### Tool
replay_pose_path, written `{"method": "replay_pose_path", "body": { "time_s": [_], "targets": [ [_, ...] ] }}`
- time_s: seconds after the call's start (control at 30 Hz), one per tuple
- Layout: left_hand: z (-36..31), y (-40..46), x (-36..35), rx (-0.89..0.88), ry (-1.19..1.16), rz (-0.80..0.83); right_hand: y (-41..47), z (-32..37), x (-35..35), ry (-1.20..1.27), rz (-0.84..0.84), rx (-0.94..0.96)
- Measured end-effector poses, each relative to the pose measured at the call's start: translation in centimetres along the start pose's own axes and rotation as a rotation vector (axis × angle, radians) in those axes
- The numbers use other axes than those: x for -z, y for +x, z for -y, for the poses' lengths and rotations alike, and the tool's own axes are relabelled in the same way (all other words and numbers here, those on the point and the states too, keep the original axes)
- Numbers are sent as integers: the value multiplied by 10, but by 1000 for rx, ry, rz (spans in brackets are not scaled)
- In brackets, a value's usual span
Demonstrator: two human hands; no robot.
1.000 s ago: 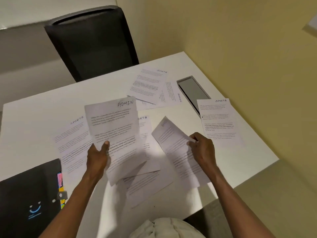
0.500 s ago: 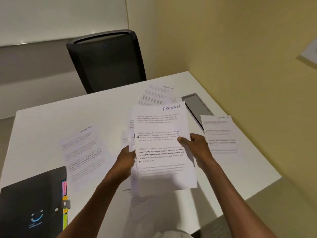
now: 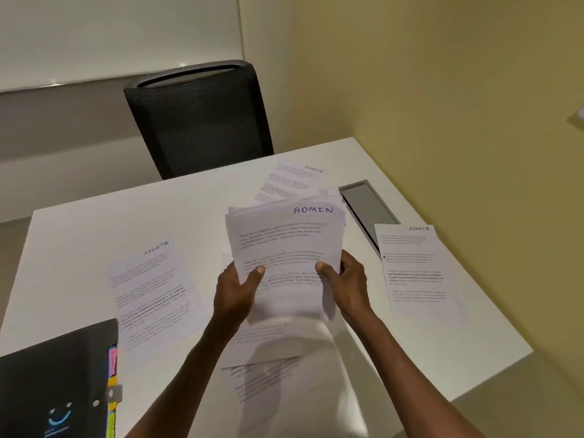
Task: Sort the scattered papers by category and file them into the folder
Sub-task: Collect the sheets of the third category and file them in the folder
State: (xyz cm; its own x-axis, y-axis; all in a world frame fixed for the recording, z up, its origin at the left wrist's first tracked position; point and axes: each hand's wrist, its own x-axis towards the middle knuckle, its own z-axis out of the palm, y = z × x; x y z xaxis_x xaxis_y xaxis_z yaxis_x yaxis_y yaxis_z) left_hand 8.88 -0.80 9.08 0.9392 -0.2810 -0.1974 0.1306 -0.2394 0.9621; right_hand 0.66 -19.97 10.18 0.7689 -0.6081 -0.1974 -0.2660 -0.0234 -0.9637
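This is an office or small meeting room. A plain white rectangular table point(image 3: 94, 235) fills a corner between a pale yellow painted wall point(image 3: 442, 90) and a glossy white wall-mounted board point(image 3: 110, 36). A black mesh-backed office chair point(image 3: 202, 121) is pushed against the table's far edge. A grey metal cable hatch point(image 3: 368, 210) is set flush into the tabletop, and printed white sheets headed SPORTS point(image 3: 151, 292) lie on it beside a black document folder with coloured tabs point(image 3: 57, 384).

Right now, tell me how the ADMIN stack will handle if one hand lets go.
The ADMIN stack, pinched by the left hand and right hand, is probably floppy: its top already curls. The sheet edges look fanned, so loose pages would likely slide apart.
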Motion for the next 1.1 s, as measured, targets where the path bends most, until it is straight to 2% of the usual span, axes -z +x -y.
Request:
{"method": "replay_pose_path", "body": {
  "time_s": [0.1, 0.23, 0.37, 0.63, 0.87, 0.97, 1.1],
  "targets": [
    [-7, 10, -3, -60, -8, -57, 14, 2, 0, -15, 29, 44],
    [3, 11, -8, -63, -82, -27, 24, -12, 1, -3, 76, 66],
    [34, 1, -24, -49, 116, -56, 24, -44, -3, -13, 155, 22],
    [44, 7, -36, 71, 155, -136, 43, -73, -13, 20, 124, -65],
    [42, 31, -19, 74, 183, -145, 64, -72, -20, -106, 166, -17],
    [46, 35, -4, 63, 211, -156, 79, -76, -29, -204, 252, -24],
    [67, 34, 22, 185, 193, -243, 105, -89, -38, -293, 207, -103]
  ]
}}
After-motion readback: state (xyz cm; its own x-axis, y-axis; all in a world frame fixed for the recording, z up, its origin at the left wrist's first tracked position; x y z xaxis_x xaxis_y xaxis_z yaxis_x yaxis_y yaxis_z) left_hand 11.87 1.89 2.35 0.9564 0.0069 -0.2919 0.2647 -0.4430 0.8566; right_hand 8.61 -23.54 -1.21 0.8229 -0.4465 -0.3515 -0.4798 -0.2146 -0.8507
